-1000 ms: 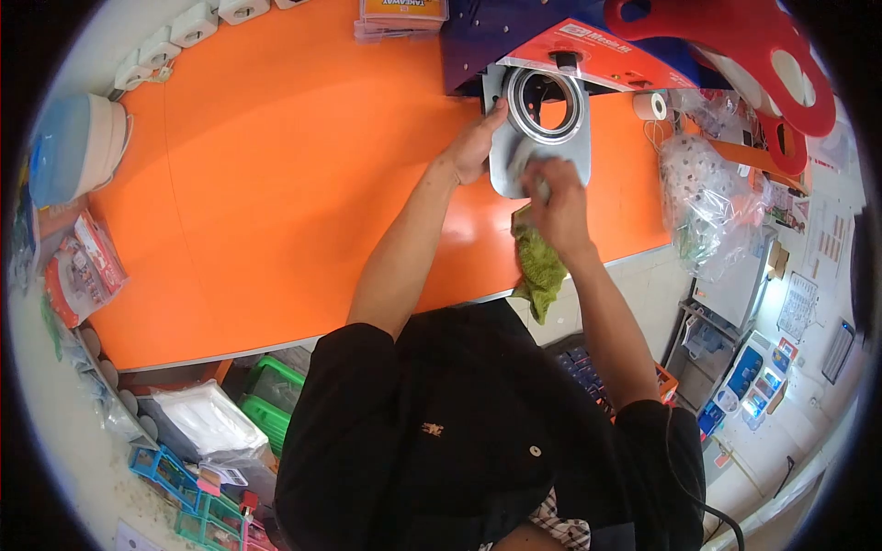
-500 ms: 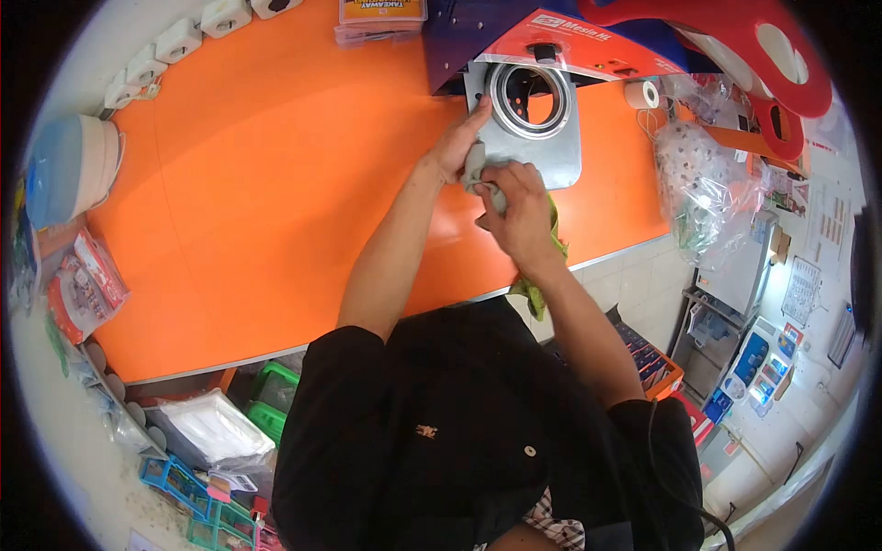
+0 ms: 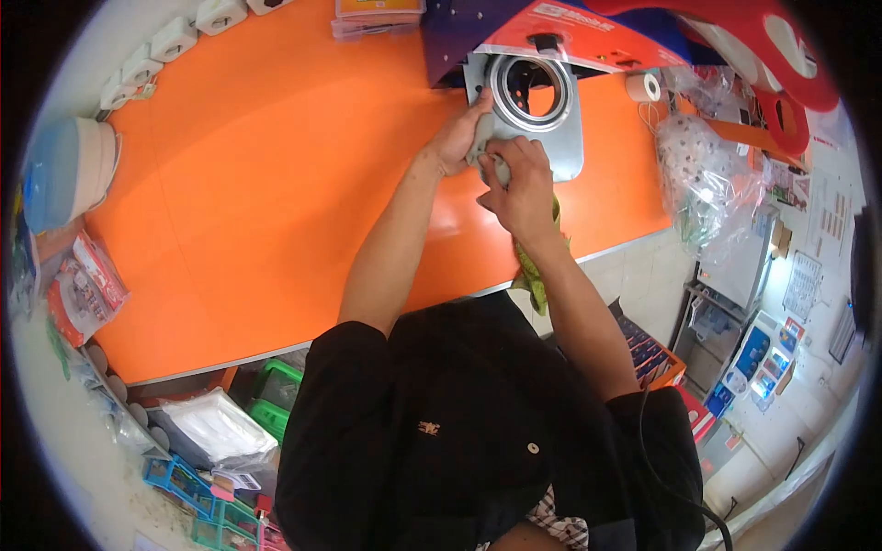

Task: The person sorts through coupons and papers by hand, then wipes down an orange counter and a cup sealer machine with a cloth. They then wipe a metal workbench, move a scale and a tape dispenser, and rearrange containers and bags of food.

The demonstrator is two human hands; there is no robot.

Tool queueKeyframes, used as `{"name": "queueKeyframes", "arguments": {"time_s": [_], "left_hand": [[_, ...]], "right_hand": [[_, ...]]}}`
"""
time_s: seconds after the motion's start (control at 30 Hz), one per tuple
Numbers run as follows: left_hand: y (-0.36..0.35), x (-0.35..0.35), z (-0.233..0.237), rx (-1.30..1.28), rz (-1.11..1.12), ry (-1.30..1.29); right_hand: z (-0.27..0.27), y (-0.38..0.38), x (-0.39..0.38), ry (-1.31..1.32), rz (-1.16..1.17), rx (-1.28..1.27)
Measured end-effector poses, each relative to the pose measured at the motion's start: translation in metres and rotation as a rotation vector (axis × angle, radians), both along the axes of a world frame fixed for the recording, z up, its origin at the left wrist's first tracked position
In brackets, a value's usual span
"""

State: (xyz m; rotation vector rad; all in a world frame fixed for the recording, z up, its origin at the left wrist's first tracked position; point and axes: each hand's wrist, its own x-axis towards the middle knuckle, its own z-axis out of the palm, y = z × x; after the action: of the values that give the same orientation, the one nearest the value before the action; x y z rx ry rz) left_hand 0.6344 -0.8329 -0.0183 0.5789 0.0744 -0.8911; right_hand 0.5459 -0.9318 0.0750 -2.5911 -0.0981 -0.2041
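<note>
Head view: green cloth (image 3: 533, 275) against metal plate (image 3: 560, 151) on the tabletop (image 3: 276, 184).
The left hand (image 3: 457, 136) clasps the plate's left edge, far across the tabletop; the right hand (image 3: 519, 188), fisted around the cloth, presses it on the plate's near corner.

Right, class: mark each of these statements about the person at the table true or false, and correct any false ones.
1. The left hand touches the edge of the metal plate. True.
2. The table is blue. False: it is orange.
3. A green cloth hangs below the right hand. True.
4. The metal plate has a square opening. False: the opening is round, with a ring around it.
5. The right hand holds the tape roll. False: the roll lies on the table, apart from both hands.
</note>
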Motion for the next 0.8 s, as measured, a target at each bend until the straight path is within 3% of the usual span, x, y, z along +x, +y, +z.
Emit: {"name": "queueKeyframes", "arguments": {"time_s": [0.13,0.23,0.33,0.37,0.4,0.53,0.57,0.67,0.8], "left_hand": [[0.006,0.005,0.013,0.098,-0.064,-0.05],[0.005,0.004,0.021,0.048,-0.052,-0.041],[0.004,0.001,0.026,0.089,-0.012,-0.012],[-0.001,0.002,0.022,0.076,0.066,-0.061],[-0.001,0.005,0.005,0.063,0.008,-0.091],[0.003,0.0,0.018,0.067,-0.014,-0.045],[0.003,0.001,0.016,0.089,0.004,-0.072],[0.003,0.002,0.011,0.056,-0.009,-0.082],[0.002,0.001,0.015,0.042,0.015,-0.132]], "right_hand": [[-0.002,-0.023,-0.007,-0.06,0.042,0.009],[-0.014,-0.063,0.013,-0.155,-0.232,-0.022],[-0.027,-0.03,0.004,-0.216,-0.232,-0.079],[-0.018,-0.013,0.003,-0.229,-0.135,-0.048],[-0.009,-0.003,0.0,-0.169,-0.125,0.002],[-0.022,-0.06,0.001,-0.231,-0.259,0.083],[-0.02,-0.072,0.0,-0.194,-0.385,0.045],[-0.022,-0.075,-0.016,-0.211,-0.382,-0.124],[-0.033,-0.08,-0.043,-0.222,-0.394,0.095]]}}
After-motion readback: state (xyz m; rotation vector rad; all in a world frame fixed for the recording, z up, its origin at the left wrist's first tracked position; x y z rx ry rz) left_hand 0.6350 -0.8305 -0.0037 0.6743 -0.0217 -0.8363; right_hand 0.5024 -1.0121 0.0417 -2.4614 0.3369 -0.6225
